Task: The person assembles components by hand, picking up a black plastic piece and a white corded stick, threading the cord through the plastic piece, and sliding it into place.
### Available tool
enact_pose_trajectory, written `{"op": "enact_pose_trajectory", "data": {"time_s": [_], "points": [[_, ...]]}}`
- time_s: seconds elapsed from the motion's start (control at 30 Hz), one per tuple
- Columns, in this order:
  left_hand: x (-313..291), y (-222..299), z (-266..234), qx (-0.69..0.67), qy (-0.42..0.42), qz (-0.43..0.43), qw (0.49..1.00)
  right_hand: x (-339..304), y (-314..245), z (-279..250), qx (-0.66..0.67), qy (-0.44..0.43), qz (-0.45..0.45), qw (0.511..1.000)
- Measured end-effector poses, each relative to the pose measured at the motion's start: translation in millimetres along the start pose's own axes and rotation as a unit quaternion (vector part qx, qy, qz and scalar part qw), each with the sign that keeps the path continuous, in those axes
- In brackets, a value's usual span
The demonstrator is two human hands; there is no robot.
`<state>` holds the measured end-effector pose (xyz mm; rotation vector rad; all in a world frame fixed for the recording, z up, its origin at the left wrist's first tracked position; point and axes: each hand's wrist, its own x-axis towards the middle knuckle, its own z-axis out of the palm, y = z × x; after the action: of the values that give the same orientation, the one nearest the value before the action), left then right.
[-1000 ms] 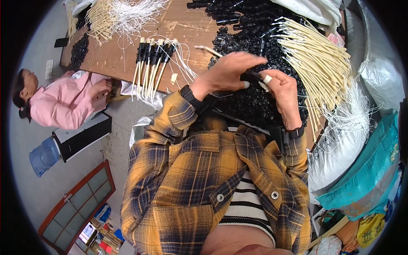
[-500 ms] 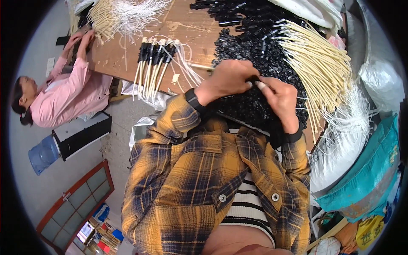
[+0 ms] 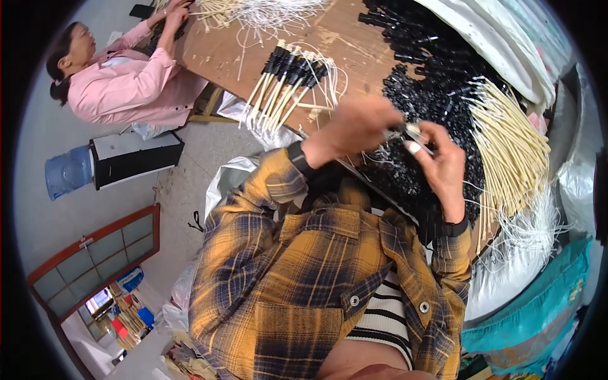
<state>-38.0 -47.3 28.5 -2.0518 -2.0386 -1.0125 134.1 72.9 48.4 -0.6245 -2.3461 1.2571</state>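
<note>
In front of me both hands meet over the near edge of a heap of small glossy black parts (image 3: 405, 171). My right hand (image 3: 443, 164) pinches a small black piece with a cream end (image 3: 411, 128) between thumb and fingers. My left hand (image 3: 361, 126), blurred by motion, is curled close beside that piece; what its fingers hold is hidden. A cream stick (image 3: 315, 107) shows at the left hand's far side, and I cannot tell whether it is held. Left of it, several cream sticks with black sleeves (image 3: 288, 76) and white strings lie in a row on the brown table (image 3: 354, 28).
A bundle of cream sticks (image 3: 513, 152) with white strings lies right of the heap. Black tubular parts (image 3: 424, 44) are piled behind it. A person in pink (image 3: 126, 92) works at the table's left end, near more sticks. A teal sack (image 3: 538, 323) stands at right.
The view has turned, shifting the table things rightward. My hands have come slightly apart, and the piece's cream end now shows between them. My left hand has become blurred.
</note>
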Motion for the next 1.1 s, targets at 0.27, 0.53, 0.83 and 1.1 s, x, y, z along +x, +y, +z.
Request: {"op": "enact_pose_trajectory", "data": {"time_s": [0.27, 0.53, 0.83, 1.1], "points": [[-59, -119, -65, 0.273, 0.156, -0.284, 0.906, 0, 3, 29, -0.084, -0.03, -0.124, 0.988], [-21, -76, -43, 0.107, 0.087, -0.243, 0.96, -17, 22, -29, -0.066, -0.057, 0.028, 0.996], [96, -46, 78, 0.049, -0.119, -0.115, 0.985, -61, 102, -137, -0.417, 0.14, 0.174, 0.881], [87, -62, 86, -0.019, -0.158, -0.043, 0.986, -65, 105, -144, -0.349, 0.073, 0.134, 0.925]]}}
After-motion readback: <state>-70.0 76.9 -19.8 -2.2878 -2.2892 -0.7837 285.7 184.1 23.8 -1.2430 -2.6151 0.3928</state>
